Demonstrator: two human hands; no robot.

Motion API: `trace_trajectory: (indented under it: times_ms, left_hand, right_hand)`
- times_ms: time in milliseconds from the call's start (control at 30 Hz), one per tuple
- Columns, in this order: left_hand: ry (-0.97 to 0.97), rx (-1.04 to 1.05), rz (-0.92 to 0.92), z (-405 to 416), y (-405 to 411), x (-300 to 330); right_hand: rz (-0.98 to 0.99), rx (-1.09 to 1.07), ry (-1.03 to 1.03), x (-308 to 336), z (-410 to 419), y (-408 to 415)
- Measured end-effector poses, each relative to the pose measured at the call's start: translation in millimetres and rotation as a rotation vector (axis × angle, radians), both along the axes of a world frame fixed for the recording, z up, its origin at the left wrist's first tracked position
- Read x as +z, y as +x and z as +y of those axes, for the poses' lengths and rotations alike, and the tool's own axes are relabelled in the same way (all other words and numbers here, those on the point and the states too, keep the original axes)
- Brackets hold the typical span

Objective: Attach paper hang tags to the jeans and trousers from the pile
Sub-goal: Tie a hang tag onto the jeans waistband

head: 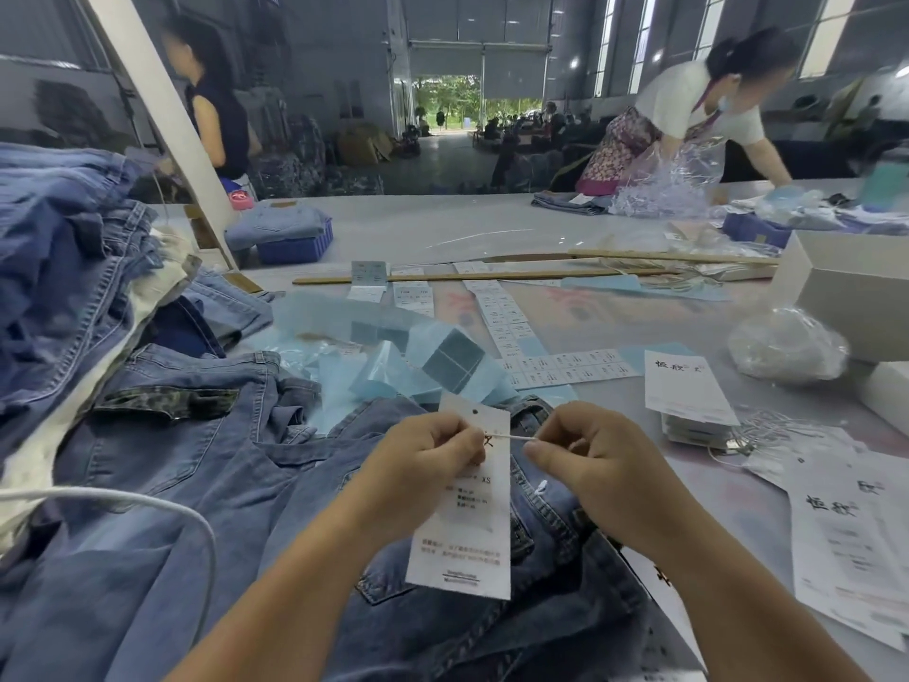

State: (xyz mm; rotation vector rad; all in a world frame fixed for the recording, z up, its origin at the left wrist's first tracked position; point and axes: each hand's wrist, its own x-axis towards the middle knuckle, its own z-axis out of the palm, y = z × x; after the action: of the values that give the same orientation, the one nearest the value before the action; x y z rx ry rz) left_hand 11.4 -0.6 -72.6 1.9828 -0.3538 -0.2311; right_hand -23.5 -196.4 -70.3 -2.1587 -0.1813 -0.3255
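Note:
A pair of blue jeans (236,484) lies spread in front of me. Above it I hold a long white paper hang tag (467,529) with a punched hole at its top. My left hand (423,460) pinches the tag together with one end of a thin white string (511,437). My right hand (585,460) pinches the string's other end, so it runs taut between both hands across the tag. A small white string clasp (541,486) hangs below my right hand.
A tall pile of jeans (64,268) rises at the left. A stack of hang tags (688,396) and loose strings (767,430) lie at the right, with larger printed tags (846,543). Blue tag bundles (442,356), sticker sheets (565,366), white boxes (856,297). Two people work at the far side.

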Motion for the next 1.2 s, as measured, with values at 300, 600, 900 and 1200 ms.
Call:
trace_trajectory:
  times_ms: [300,600,900,1200]
  left_hand:
    - [-0.055,0.048,-0.082,-1.5,5.0,-5.3]
    - [-0.047,-0.108,-0.165,-14.2,6.8,6.2]
    - [-0.217,0.04,0.026,-6.9,22.6,2.4]
    - [-0.291,0.142,0.107,-16.3,21.6,-7.1]
  right_hand:
    - [0.179,0.137,0.19,2.5,-4.2,-2.5]
    - [0.246,0.3,0.237,6.9,4.1,6.8]
    - [0.163,0.087,0.335,-6.9,-9.1,12.8]
    - [0.184,0.023,0.539,-8.6,-11.3,11.5]
